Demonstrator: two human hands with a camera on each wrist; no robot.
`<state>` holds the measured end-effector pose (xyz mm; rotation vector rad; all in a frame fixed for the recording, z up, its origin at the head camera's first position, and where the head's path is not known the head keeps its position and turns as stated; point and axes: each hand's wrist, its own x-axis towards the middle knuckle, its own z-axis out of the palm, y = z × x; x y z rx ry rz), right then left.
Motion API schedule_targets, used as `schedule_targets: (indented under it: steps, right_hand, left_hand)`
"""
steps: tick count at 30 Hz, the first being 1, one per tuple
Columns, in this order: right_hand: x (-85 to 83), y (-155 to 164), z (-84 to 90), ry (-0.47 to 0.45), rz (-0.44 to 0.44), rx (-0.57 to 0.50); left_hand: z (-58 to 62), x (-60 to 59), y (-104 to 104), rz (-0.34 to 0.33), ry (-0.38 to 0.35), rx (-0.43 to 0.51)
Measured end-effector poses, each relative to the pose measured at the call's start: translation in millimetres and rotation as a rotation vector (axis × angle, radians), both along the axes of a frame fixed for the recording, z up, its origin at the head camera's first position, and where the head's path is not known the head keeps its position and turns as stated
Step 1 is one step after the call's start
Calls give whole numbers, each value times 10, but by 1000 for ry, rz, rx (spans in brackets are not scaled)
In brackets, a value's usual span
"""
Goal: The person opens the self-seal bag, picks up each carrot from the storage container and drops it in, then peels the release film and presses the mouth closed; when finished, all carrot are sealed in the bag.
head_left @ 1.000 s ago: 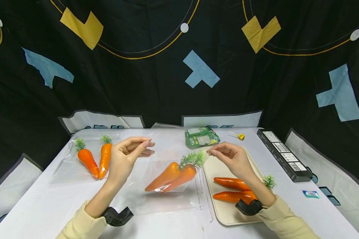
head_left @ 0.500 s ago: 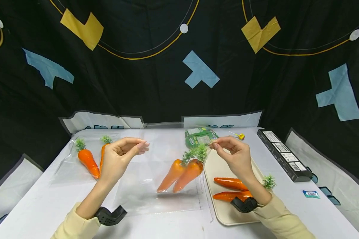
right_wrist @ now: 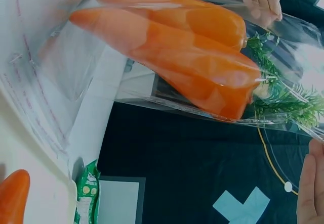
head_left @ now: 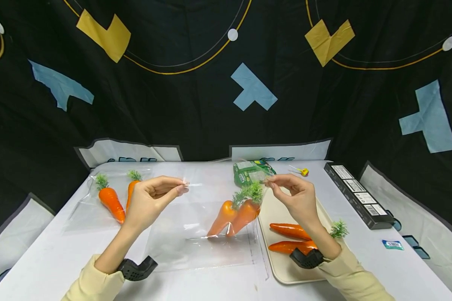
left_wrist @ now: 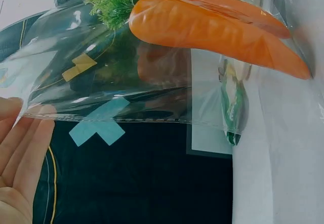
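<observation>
Now that the two carrots [head_left: 244, 218] have shifted rightward in the clear bag [left_wrist: 152, 62], they hang tilted near the right hand [head_left: 295, 198], above the surface [head_left: 196, 288]; its fingers and the left hand's [head_left: 148, 200] pinch the bag's edge, apparently settling the contents.

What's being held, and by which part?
A clear bag with two carrots inside: left hand and right hand pinch it near the top, on opposite sides.

The bagged carrots [head_left: 244, 217] have shifted rightward and hang more steeply.
</observation>
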<state>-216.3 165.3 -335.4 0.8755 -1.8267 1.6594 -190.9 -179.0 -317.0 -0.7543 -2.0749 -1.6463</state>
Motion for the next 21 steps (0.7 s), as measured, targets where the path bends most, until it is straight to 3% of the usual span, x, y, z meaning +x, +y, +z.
schedule_targets:
  steps: [16,21]
  right_hand:
    - [-26,20,-37,61,125,-96]
    - [-57,37,-64,104,198,-143]
  left_hand:
    - [-37,-14,18,-95,42,68]
    - [-49,-32,30,-196,71,137]
